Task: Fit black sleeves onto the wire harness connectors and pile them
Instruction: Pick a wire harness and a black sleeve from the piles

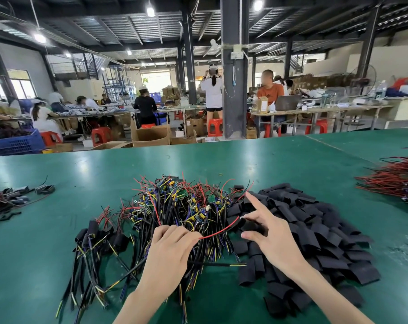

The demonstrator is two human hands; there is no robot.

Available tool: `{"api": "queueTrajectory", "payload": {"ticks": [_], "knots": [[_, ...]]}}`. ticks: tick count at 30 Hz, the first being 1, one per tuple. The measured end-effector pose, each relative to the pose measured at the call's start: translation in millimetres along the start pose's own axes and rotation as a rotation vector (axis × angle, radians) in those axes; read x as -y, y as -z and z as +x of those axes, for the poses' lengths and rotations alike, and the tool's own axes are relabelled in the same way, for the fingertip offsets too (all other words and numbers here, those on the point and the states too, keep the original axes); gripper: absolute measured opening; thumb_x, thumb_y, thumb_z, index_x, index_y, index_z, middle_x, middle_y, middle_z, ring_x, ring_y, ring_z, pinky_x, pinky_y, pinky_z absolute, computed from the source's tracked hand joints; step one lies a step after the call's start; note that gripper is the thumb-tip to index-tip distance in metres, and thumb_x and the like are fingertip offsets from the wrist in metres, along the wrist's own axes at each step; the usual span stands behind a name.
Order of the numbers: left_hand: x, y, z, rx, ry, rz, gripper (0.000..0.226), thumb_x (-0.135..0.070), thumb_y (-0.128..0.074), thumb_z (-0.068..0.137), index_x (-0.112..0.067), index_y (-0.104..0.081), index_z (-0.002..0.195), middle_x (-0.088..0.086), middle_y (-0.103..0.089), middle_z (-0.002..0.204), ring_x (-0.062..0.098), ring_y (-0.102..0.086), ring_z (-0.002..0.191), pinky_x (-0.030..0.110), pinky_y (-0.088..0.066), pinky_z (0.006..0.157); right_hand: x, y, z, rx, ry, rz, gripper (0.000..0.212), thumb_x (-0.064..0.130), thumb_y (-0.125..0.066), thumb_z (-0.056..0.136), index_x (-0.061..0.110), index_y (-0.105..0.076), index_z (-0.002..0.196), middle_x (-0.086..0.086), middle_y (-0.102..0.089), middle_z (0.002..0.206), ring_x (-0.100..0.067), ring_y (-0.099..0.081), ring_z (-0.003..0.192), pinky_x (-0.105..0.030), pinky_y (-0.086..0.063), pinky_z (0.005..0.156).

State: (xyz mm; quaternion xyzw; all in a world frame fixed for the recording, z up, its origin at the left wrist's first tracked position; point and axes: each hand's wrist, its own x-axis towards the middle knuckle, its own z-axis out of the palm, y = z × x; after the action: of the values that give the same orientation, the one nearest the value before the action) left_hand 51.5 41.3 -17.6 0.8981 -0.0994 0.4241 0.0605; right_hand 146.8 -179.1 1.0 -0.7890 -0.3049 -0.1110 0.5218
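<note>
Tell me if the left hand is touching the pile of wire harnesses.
Touching. The head view shows the left hand lying on the pile of wire harnesses, fingers curled in among the wires.

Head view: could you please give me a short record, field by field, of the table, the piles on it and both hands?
surface: green table
centre: harness heap, loose and tangled
right of it: black sleeves, piled
left of it: sleeved harnesses, a few
left hand: fingers curled into the harness heap
right hand: fingers spread above the black sleeves, holding nothing
far right: red-wire pile
</note>
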Motion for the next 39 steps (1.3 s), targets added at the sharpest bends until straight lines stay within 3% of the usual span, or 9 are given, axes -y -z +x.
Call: {"api": "queueTrajectory", "payload": {"ticks": [5,10,14,17,20,23,28,34,39], "knots": [[0,1,0,0.001,-0.034,-0.005,0.017,-0.018,-0.054,0.087,-0.025,-0.069,0.090,-0.013,-0.058,0.079,0.006,-0.046,0.076,0.026,-0.033,0.082,2,0,0,0.001,0.008,0.035,0.085,0.000,-0.077,0.070,0.040,-0.039,0.135,0.012,-0.069,0.096,0.003,-0.060,0.098,-0.008,-0.035,0.096],[-1,2,0,0.020,-0.041,-0.010,0.018,-0.011,-0.064,0.079,-0.025,-0.070,0.090,-0.013,-0.059,0.080,0.006,-0.046,0.076,0.028,-0.034,0.082,0,2,0,-0.006,0.003,0.048,0.085,0.000,-0.078,0.069,0.045,-0.041,0.130,0.010,-0.070,0.097,-0.007,-0.062,0.100,-0.021,-0.037,0.101],[-2,4,1,0.042,-0.052,-0.006,0.020,-0.009,-0.065,0.077,-0.023,-0.071,0.090,-0.011,-0.059,0.079,0.007,-0.046,0.077,0.026,-0.034,0.083,1,3,0,0.029,0.006,0.033,0.088,0.001,-0.078,0.069,0.052,-0.039,0.129,0.017,-0.069,0.098,0.001,-0.061,0.098,-0.016,-0.037,0.099],[-3,5,2,0.091,-0.065,-0.025,0.022,-0.003,-0.072,0.076,-0.020,-0.071,0.090,-0.009,-0.059,0.079,0.008,-0.045,0.077,0.022,-0.037,0.075,4,5,-3,0.136,0.131,-0.195,0.095,0.006,-0.076,0.071,0.060,-0.027,0.132,0.028,-0.064,0.105,0.006,-0.055,0.094,-0.009,-0.032,0.093],[-9,7,3,0.172,-0.051,-0.069,0.026,-0.001,-0.078,0.073,-0.019,-0.071,0.090,-0.007,-0.060,0.080,0.011,-0.051,0.076,0.023,-0.047,0.067,8,-2,-6,0.211,0.419,-0.606,0.096,0.010,-0.077,0.066,0.039,-0.027,0.142,0.021,-0.065,0.108,-0.003,-0.050,0.110,-0.027,-0.022,0.106],[-18,7,3,0.205,0.011,-0.231,0.012,-0.012,-0.066,0.086,-0.017,-0.068,0.097,-0.008,-0.059,0.087,0.007,-0.054,0.081,0.023,-0.048,0.071,16,-18,-12,0.264,0.558,-0.765,0.096,0.013,-0.081,0.063,0.027,-0.028,0.142,0.019,-0.064,0.102,-0.012,-0.052,0.108,-0.030,-0.033,0.101],[-25,8,1,0.231,0.157,-0.557,0.023,-0.020,-0.062,0.086,-0.024,-0.051,0.106,-0.015,-0.053,0.099,0.004,-0.054,0.089,0.020,-0.045,0.077,24,-34,-18,0.458,0.400,-0.492,0.089,0.011,-0.053,0.092,0.051,0.009,0.141,0.012,-0.051,0.117,-0.015,-0.039,0.102,-0.026,-0.039,0.092],[-11,10,-3,0.438,0.136,-0.497,0.077,-0.040,-0.065,0.073,-0.035,-0.024,0.139,-0.025,-0.030,0.133,-0.003,-0.032,0.130,0.009,-0.025,0.104,15,-25,-17,0.439,0.131,-0.279,0.079,0.014,-0.054,0.093,0.057,-0.003,0.135,0.033,-0.035,0.106,-0.005,-0.035,0.109,-0.006,-0.025,0.094],[2,4,-2,0.444,0.177,-0.343,0.036,-0.027,-0.065,0.087,-0.030,-0.051,0.120,-0.028,-0.043,0.105,-0.012,-0.041,0.097,0.008,-0.033,0.091,10,-20,-14,0.400,0.088,-0.272,0.070,0.020,-0.056,0.092,0.046,-0.014,0.142,0.020,-0.045,0.116,0.000,-0.038,0.107,0.000,-0.023,0.091]]}}
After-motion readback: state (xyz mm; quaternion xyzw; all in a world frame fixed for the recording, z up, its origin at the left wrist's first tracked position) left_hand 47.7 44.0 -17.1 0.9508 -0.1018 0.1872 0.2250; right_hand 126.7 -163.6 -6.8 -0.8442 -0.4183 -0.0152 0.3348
